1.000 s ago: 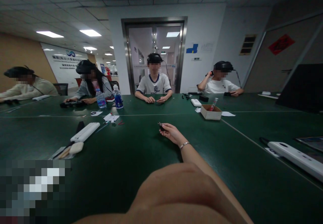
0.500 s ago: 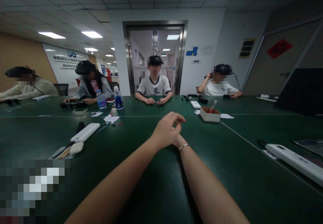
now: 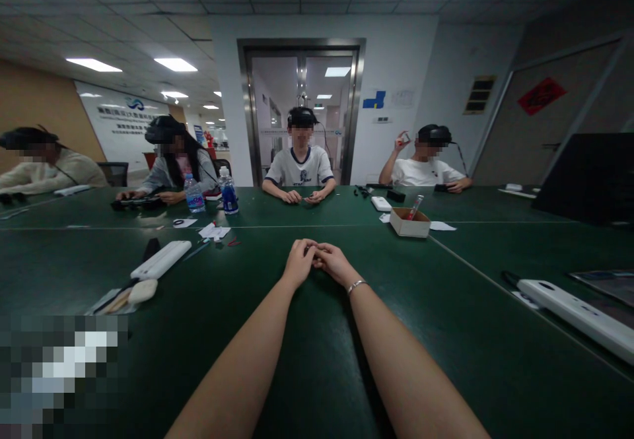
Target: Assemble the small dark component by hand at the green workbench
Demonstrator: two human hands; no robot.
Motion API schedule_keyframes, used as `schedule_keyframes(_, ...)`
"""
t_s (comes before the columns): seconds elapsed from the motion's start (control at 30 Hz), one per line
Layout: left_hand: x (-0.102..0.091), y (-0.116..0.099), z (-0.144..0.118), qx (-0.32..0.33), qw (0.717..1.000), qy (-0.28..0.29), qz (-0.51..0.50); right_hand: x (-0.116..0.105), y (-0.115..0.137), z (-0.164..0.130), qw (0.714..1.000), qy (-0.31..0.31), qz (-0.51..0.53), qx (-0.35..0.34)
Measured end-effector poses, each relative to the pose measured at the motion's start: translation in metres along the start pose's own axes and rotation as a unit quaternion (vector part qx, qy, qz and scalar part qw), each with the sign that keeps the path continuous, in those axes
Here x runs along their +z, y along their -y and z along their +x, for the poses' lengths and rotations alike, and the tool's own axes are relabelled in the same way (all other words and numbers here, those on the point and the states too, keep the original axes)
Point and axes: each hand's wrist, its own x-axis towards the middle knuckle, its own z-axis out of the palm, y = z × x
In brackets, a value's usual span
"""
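My left hand and my right hand meet at the fingertips in the middle of the green table. The fingers of both are curled and pinched together. Something small and dark may be between them, but the fingers hide it and I cannot tell what it is. A silver bracelet circles my right wrist. Both forearms reach forward over the tabletop.
To the left lie a white power strip, a beige rounded item and paper scraps. Two bottles stand beyond. An open box and another white strip are at right. Several people in headsets sit opposite.
My left hand has come off the top of my right hand and wrist, moving left and nearer. My right hand, hidden before, now shows, its fingertips against the left's.
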Motion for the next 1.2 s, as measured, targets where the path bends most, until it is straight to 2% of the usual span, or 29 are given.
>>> schedule_keyframes(0.2,-0.005,0.013,-0.001,0.013,1.000,-0.021,-0.011,0.001,0.001,0.000,1.000,-0.006,-0.020,0.004)
schedule_keyframes(0.43,-0.005,0.028,0.002,-0.028,0.997,-0.034,-0.057,0.002,0.004,-0.002,1.000,0.000,-0.004,0.017)
schedule_keyframes(0.67,-0.007,0.024,0.001,-0.048,0.997,-0.025,-0.055,0.003,0.006,-0.003,1.000,0.000,-0.006,0.028)
schedule_keyframes(0.97,-0.010,0.022,-0.001,-0.040,0.998,-0.015,-0.034,0.003,0.005,-0.002,1.000,-0.003,-0.012,0.027)
schedule_keyframes(1.2,-0.009,0.023,0.000,-0.045,0.997,-0.033,-0.051,0.004,0.006,-0.003,1.000,-0.012,-0.011,0.019)
